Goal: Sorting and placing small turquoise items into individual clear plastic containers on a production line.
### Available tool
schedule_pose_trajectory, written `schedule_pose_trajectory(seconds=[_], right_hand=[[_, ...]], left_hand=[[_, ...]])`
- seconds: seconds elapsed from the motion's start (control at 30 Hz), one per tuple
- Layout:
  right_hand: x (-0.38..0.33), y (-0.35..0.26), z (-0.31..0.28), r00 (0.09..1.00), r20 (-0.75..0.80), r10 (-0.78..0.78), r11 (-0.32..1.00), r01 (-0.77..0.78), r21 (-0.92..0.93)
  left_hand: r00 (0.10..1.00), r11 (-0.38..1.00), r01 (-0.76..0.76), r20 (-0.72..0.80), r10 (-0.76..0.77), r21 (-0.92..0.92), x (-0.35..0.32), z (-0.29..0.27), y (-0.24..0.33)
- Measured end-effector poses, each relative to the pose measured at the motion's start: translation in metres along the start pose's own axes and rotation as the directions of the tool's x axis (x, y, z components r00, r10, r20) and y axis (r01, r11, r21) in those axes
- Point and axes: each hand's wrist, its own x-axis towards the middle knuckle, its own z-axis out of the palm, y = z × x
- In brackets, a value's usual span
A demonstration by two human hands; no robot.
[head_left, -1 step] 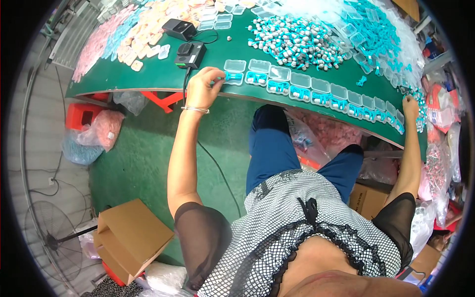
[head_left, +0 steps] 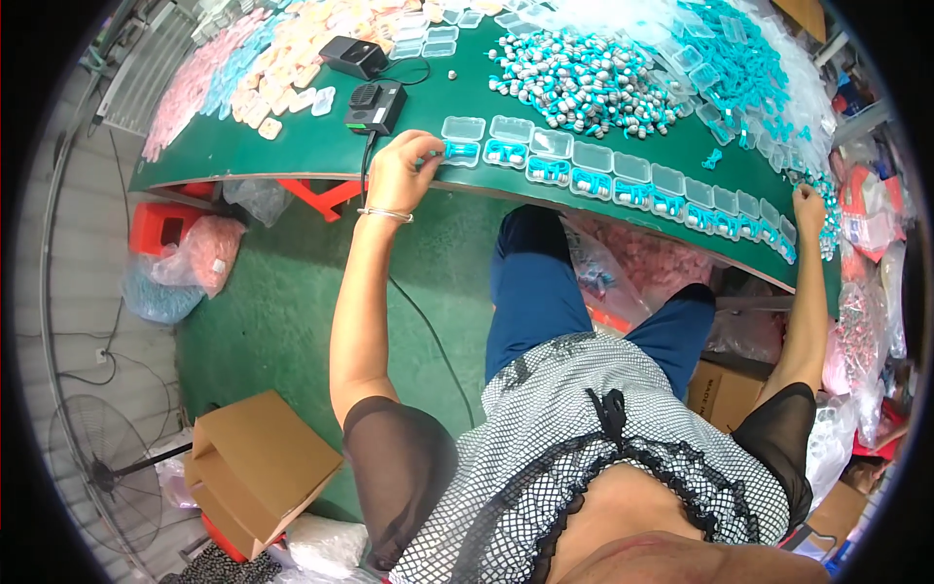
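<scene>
Far left of the row of small clear boxes [head_left: 593, 170], loose pink and peach pieces [head_left: 243, 68] cover the back of the green table [head_left: 321, 156]. A black device [head_left: 376, 105] sits just behind the row's left end, its cable dropping over the table edge.

At that left end the left hand [head_left: 404, 175] has its forearm raised from below, wrist bent a little, and a thin bracelet [head_left: 384, 212] on the wrist. Its fingertips are pinched together against the leftmost box [head_left: 459, 149], seemingly closed on a small teal piece [head_left: 429, 156]. Every box along the row already shows teal pieces in its front half and lies open. To judge by that, the filling has reached this end box.

Behind the middle of the row lies a heap of grey-and-teal pieces [head_left: 584, 73].

At the row's right end the right hand [head_left: 808, 206] rests on the table edge, arm stretched nearly straight and fingers curled over. Whether it grips anything cannot be told.
</scene>
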Motion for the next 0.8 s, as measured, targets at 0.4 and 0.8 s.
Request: schedule_pose_trajectory(seconds=[0.4,0.8], right_hand=[[-0.211,-0.356,-0.155,0.753,-0.246,-0.61,0.085,0.371,0.925],[-0.264,-0.509,-0.103,0.642,-0.423,-0.64,0.285,0.709,0.645]], left_hand=[[0.995,0.986,-0.052,0.096,0.037,0.159,0.003,-0.004,-0.002],[0.997,0.993,-0.072,0.038,0.068,0.094,0.0,0.002,-0.01]])
